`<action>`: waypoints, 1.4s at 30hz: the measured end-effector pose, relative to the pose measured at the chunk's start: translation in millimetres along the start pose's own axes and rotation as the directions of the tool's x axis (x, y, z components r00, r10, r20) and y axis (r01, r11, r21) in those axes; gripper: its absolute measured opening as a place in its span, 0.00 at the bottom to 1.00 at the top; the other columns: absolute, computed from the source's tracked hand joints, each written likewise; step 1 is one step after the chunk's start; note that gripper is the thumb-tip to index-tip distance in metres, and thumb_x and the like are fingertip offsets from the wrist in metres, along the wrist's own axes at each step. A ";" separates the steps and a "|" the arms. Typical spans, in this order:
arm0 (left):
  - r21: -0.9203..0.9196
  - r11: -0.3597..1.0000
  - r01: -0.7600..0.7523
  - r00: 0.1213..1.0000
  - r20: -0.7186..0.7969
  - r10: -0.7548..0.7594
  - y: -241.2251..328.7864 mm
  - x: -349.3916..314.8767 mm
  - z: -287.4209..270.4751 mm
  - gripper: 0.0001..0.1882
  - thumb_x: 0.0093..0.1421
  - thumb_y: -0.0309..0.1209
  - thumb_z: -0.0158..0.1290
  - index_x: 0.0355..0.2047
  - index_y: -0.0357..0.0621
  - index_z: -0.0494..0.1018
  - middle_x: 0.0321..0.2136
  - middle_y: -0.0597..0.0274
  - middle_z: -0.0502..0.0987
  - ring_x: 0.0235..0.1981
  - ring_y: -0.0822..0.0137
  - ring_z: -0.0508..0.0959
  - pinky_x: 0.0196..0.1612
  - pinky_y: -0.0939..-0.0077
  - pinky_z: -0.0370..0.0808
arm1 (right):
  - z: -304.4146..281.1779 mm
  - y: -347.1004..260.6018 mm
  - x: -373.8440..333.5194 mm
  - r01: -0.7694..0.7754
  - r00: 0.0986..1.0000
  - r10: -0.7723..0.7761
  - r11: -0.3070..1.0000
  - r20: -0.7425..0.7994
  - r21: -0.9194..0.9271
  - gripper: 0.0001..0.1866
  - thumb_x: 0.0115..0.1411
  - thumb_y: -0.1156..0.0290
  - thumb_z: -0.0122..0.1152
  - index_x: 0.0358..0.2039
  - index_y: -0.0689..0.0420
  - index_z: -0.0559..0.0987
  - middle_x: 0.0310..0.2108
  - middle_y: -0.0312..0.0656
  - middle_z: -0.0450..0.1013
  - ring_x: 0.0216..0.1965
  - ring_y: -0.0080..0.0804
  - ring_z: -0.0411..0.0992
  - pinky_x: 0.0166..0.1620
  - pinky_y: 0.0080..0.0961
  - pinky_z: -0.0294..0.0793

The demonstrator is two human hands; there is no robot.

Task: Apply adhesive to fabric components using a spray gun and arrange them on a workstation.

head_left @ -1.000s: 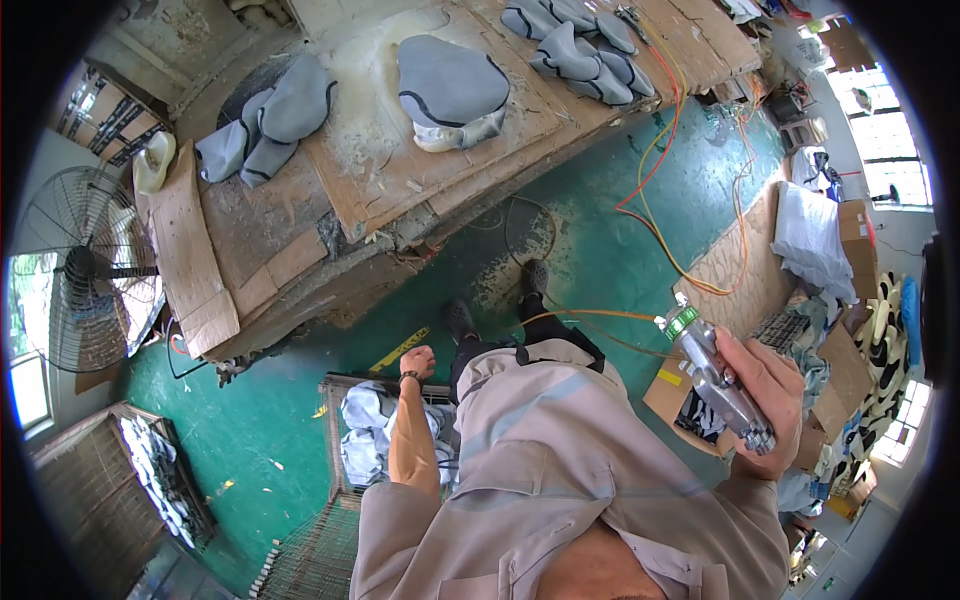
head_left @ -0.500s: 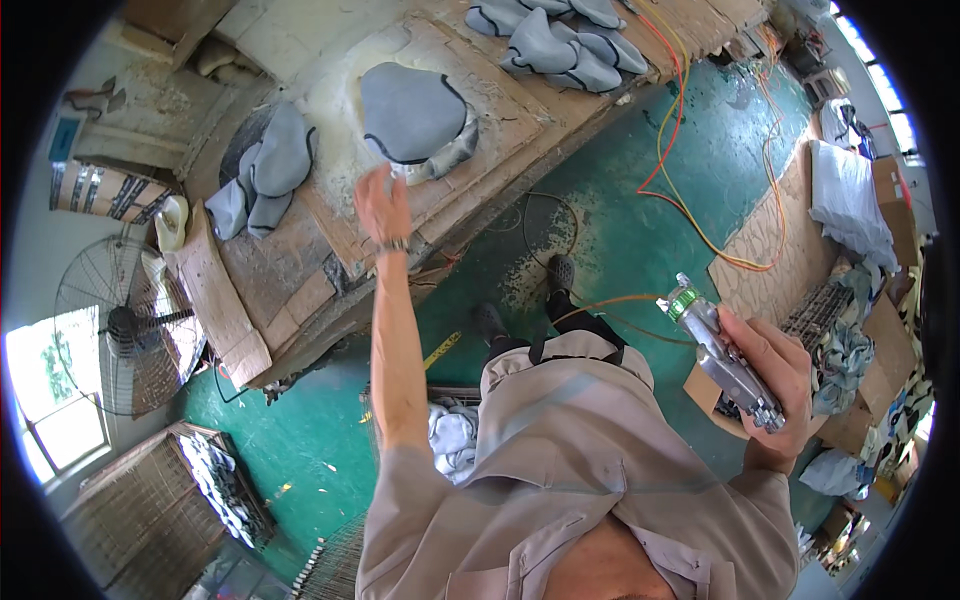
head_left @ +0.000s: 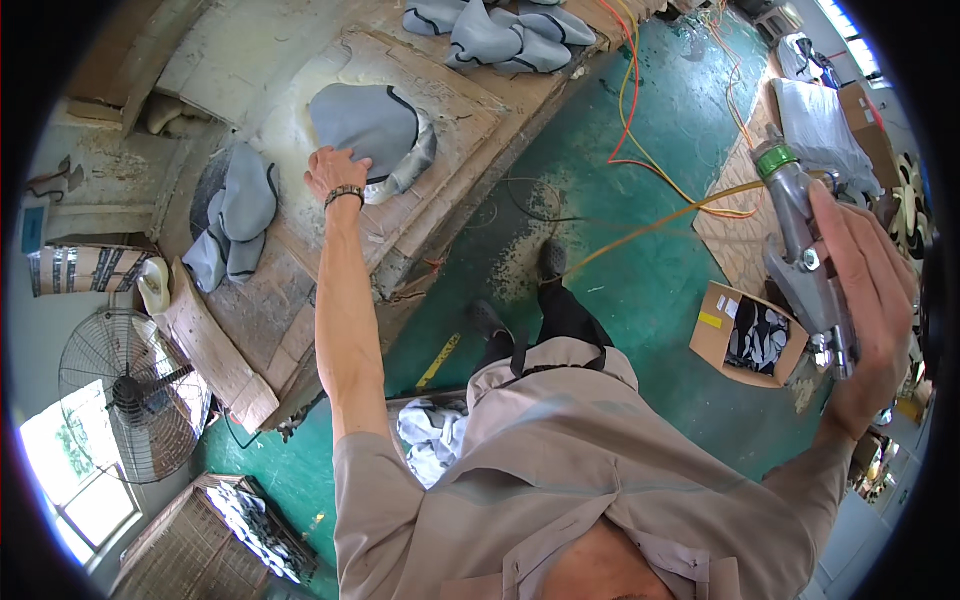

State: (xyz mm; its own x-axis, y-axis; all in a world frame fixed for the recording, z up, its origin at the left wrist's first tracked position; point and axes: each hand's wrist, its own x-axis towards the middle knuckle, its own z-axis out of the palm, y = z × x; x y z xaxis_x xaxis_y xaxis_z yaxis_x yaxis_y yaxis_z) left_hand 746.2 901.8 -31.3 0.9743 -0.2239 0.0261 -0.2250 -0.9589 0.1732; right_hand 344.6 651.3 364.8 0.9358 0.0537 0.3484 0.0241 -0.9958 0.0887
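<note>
Dusty workbench, left hand flat on grey pad, right hand gripping spray gun

The left arm stretches straight out and up, its grip palm-down with fingers spread and flat, while the right arm bends at the elbow, its grip raised and curled closed.
</note>
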 end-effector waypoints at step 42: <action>-0.522 0.852 0.042 0.966 -0.197 -0.168 0.5 -75.0 -0.7 0.25 0.55 0.28 0.62 0.56 0.41 0.76 0.60 0.48 0.72 0.63 0.55 0.69 0.65 0.62 0.65 | 119.1 168.5 -37.4 -0.112 0.976 -0.093 0.565 0.198 0.817 0.36 0.48 0.70 0.68 0.60 0.64 0.74 0.28 0.44 0.75 0.26 0.40 0.75 0.28 0.32 0.72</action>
State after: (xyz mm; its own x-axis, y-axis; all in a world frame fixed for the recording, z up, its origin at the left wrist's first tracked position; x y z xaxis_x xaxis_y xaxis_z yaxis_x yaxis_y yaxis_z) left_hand 673.0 918.3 -32.5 0.9815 -0.0205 0.1904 -0.1439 -0.7350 0.6626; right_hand 355.6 472.6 255.6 0.9804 0.1306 0.1472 0.1967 -0.6297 -0.7515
